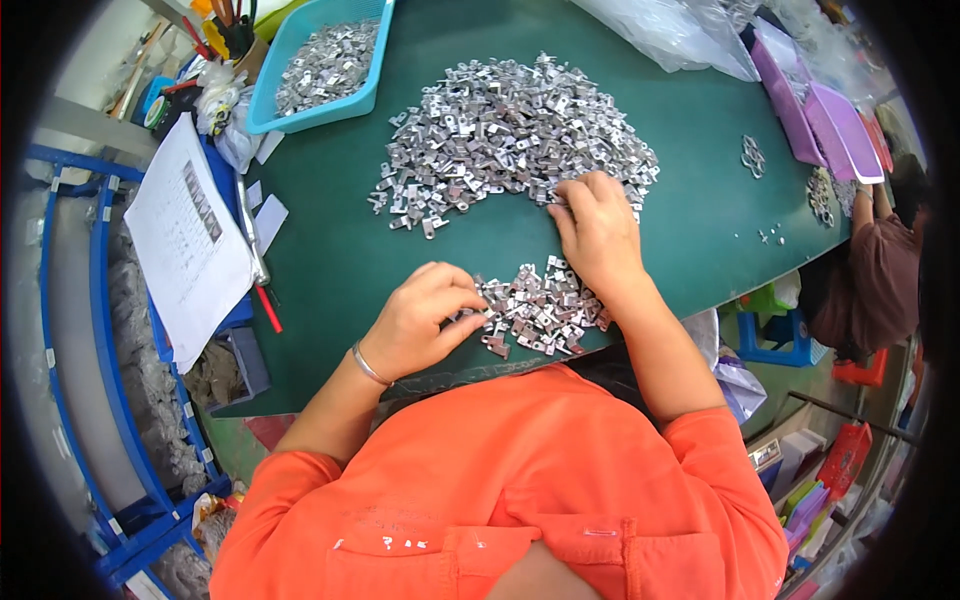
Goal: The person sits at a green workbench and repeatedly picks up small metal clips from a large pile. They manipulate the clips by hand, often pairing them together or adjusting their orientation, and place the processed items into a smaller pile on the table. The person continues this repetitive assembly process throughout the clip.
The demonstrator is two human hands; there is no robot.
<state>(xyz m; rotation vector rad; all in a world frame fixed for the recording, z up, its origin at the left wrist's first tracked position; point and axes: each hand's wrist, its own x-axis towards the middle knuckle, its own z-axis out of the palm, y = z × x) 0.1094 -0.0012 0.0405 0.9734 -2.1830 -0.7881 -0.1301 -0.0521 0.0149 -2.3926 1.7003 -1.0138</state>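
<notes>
A large heap of small silvery metal brackets lies on the green table. Closer to me is a smaller pile of the same brackets. My right hand reaches to the front edge of the large heap, thumb and fingers curled together at the brackets; what is between the fingertips is too small to make out. At the left side of the small pile rests my left hand, its fingers bent and closing at a few brackets. A metal bangle circles the left wrist.
A blue basket of brackets stands at the back left. Printed sheets and a red pen lie at the left edge. Purple trays and clear plastic bags occupy the back right. Another person sits at the right.
</notes>
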